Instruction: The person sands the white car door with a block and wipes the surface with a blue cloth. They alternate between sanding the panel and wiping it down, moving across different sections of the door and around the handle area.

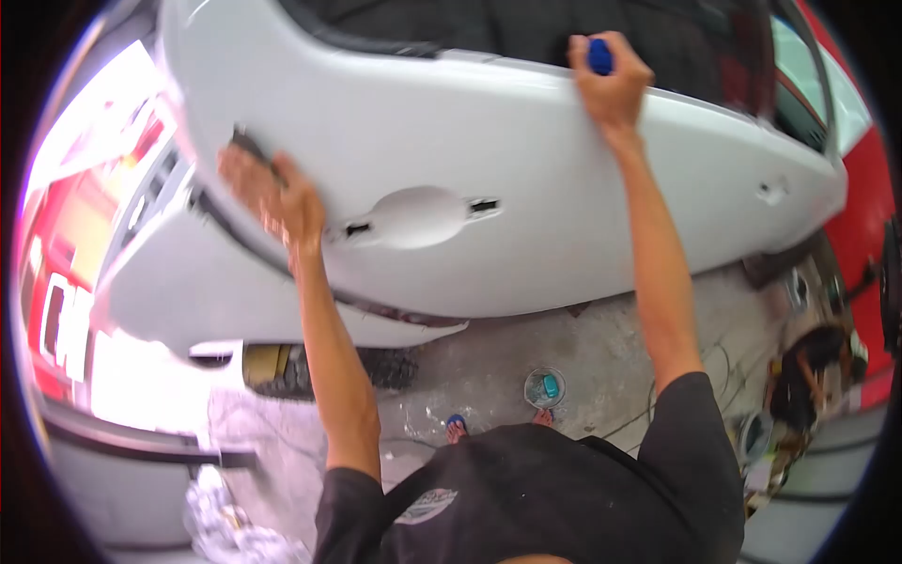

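While the left hand (pixel 272 193) lay nearly flat at the left of the white car door panel (pixel 489 132), with its fingers extended close together, a thin dark pad (pixel 246 141) showed at its fingertips and thumb side; motion blur hid how much of the pad sat under the palm. The right hand (pixel 613 83) was closed around a blue block (pixel 600 56) at the upper edge of the panel, just below the dark window glass (pixel 526 33). Good work with the pad there seemed to call for a flat palm and light, even pressure, so that no single fingertip dug into the curved surface. Near the panel's rounded left edge, the touch probably needed to be softer still, since a ridge takes more pressure than the broad face beside it. The handle recess (pixel 420 218), between two dark openings, lay to the right of the left hand and deserved care, as a pad corner could catch on its rims. The blue block looked best held level and clear of the glass and its trim, with the right wrist loose and the two hands well apart so that neither crossed the other. Below, on the concrete floor (pixel 489 348), a small bucket (pixel 545 406) with a teal item (pixel 551 385) inside stood near the person's feet, where careful footing would have kept it upright.
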A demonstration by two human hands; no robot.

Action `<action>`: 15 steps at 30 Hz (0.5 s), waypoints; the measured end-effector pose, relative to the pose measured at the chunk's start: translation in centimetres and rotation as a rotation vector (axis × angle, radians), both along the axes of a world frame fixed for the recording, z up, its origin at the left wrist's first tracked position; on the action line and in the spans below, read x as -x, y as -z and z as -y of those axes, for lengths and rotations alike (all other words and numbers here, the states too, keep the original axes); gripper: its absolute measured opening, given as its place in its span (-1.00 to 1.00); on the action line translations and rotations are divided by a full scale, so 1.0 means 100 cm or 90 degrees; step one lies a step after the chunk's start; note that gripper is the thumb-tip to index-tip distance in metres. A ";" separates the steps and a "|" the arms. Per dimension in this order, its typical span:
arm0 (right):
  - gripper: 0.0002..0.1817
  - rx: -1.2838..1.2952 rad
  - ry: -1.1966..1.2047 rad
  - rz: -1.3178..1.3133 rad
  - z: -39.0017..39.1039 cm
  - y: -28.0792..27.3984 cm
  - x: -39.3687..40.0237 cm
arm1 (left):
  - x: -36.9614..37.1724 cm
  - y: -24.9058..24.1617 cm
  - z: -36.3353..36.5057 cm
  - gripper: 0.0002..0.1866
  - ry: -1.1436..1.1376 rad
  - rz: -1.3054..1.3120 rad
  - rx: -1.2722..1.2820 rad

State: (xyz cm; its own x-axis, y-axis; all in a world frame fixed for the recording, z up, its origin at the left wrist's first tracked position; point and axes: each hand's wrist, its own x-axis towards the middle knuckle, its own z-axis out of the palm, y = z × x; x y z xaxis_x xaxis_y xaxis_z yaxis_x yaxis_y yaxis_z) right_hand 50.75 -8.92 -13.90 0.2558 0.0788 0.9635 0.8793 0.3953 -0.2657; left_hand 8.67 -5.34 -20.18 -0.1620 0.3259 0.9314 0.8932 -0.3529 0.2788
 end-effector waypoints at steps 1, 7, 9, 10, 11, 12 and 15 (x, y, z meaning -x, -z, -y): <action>-0.71 0.009 0.009 -0.005 -0.004 0.002 0.002 | 0.017 -0.004 -0.013 -0.20 -0.005 0.004 0.001; -0.73 0.028 0.047 -0.044 -0.001 0.002 0.009 | -0.005 0.057 0.031 -0.15 0.059 -0.064 0.008; -0.72 0.040 0.053 -0.046 -0.003 0.002 0.008 | 0.011 0.041 0.024 -0.16 0.073 -0.058 0.003; -0.72 0.042 0.054 -0.045 0.001 0.002 0.012 | 0.021 0.019 0.014 -0.16 0.077 -0.051 -0.003; -0.71 0.045 0.055 -0.044 0.003 0.001 0.015 | 0.030 -0.002 0.003 -0.17 0.082 -0.045 -0.009; -0.71 0.043 0.044 -0.044 0.003 0.001 0.016 | 0.040 -0.019 -0.007 -0.17 0.097 -0.049 -0.024; -0.71 0.045 0.030 -0.046 0.002 0.002 0.015 | 0.042 0.009 0.002 -0.18 0.118 -0.068 -0.030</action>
State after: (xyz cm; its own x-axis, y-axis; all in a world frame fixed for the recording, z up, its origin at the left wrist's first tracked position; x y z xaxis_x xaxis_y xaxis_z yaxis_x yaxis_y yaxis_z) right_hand 49.22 -9.15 -14.12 0.3300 0.1322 0.9347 0.8739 0.3317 -0.3555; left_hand 4.43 -5.53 -21.07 -0.0026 0.2969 0.9549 0.8351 -0.5247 0.1654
